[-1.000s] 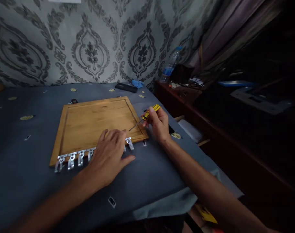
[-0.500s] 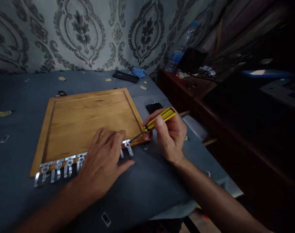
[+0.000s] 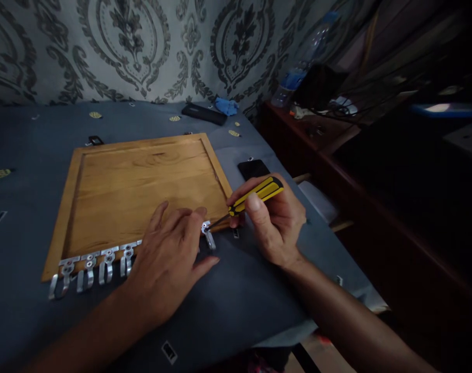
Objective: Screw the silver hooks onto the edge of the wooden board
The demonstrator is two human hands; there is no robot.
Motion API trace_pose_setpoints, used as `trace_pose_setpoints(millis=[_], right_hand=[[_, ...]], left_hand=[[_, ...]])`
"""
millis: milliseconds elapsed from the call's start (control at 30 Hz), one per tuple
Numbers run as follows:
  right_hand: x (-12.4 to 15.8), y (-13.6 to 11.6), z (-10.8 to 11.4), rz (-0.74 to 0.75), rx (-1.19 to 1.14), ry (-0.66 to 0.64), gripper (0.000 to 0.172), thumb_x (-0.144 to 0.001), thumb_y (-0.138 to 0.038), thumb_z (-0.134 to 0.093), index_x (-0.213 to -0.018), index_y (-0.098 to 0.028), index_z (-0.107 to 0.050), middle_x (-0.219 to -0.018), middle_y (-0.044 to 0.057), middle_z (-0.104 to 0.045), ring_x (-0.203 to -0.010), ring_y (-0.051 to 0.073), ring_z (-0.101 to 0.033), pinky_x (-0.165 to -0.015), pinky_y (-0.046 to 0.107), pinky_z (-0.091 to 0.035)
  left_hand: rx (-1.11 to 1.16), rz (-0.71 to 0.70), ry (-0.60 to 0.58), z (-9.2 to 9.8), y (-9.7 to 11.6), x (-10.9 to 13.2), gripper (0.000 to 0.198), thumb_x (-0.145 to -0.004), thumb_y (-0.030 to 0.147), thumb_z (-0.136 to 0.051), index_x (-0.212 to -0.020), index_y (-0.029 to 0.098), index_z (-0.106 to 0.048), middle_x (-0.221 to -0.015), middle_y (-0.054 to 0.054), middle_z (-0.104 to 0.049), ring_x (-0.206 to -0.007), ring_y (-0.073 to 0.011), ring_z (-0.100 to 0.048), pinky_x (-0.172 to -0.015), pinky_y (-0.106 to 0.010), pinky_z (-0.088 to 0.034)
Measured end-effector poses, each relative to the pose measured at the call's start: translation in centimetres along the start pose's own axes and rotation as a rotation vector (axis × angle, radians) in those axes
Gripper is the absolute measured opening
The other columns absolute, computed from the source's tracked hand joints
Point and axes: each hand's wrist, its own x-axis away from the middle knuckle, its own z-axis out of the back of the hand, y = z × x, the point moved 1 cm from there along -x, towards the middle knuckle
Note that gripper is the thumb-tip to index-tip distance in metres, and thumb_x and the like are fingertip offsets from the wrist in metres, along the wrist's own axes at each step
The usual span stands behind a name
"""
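A framed wooden board [image 3: 143, 181] lies flat, with a row of silver metal hooks [image 3: 90, 264] along its near edge. My right hand [image 3: 277, 220] is closed around the yellow and black handle of a screwdriver [image 3: 259, 197]. Its shaft slants down to the left, and the tip meets the rightmost hook [image 3: 208, 235]. Across the near edge rests my left hand [image 3: 170, 254], fingers spread over the board and thumb pointing right. It covers the middle of the hook row, so whatever lies under the palm is hidden.
The board lies on a grey-blue patterned cloth [image 3: 22, 217]. A black phone [image 3: 253, 169] lies right of the board. Behind it are a black case [image 3: 204, 114] and a crumpled blue cloth [image 3: 226, 106]. A plastic bottle [image 3: 294, 80] stands on a reddish-brown wooden surface [image 3: 273, 111] at the right.
The view has shifted slightly, so the board sits a little further left and higher. Both hands keep nearly the same pose, and the screwdriver tip stays at the rightmost hook.
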Motion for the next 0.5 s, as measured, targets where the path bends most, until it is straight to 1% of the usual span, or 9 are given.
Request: trace_pose_setpoints(millis=[167,333,500], right_hand=[[-0.02,-0.24,-0.14,-0.022,0.003,0.002,0.017,-0.095,-0.041,-0.058,-0.090,-0.025,-0.058,-0.075,-0.002,-0.060,-0.048,0.010,-0.060,-0.043,0.025,-0.046],[0.12,-0.49,-0.16,-0.008,0.022,-0.009,0.015,-0.095,-0.039,-0.059,-0.091,-0.025,-0.057,-0.071,-0.003,-0.060,-0.049,0.011,-0.059,-0.047,0.027,-0.049],[0.13,-0.46,-0.06,0.013,0.052,-0.022,0.012,-0.095,-0.037,-0.059,-0.092,-0.025,-0.057,-0.074,-0.002,-0.063,-0.050,0.010,-0.058,-0.050,0.026,-0.049]], left_hand=[[0.004,0.013,-0.004,-0.07,-0.06,-0.11,0.064,-0.076,0.032,-0.081,-0.124,0.016,-0.043,-0.114,-0.012,-0.069,-0.112,-0.0311,-0.062,-0.114,-0.058,-0.033],[0.016,-0.008,-0.004,-0.07,0.39,-0.37,0.061,-0.077,0.033,-0.079,-0.123,0.017,-0.043,-0.113,-0.011,-0.069,-0.110,-0.0304,-0.063,-0.113,-0.057,-0.033],[0.012,0.005,-0.019,-0.09,0.74,-0.61,0.060,-0.078,0.032,-0.079,-0.124,0.016,-0.043,-0.109,-0.010,-0.070,-0.108,-0.0294,-0.063,-0.113,-0.055,-0.033]])
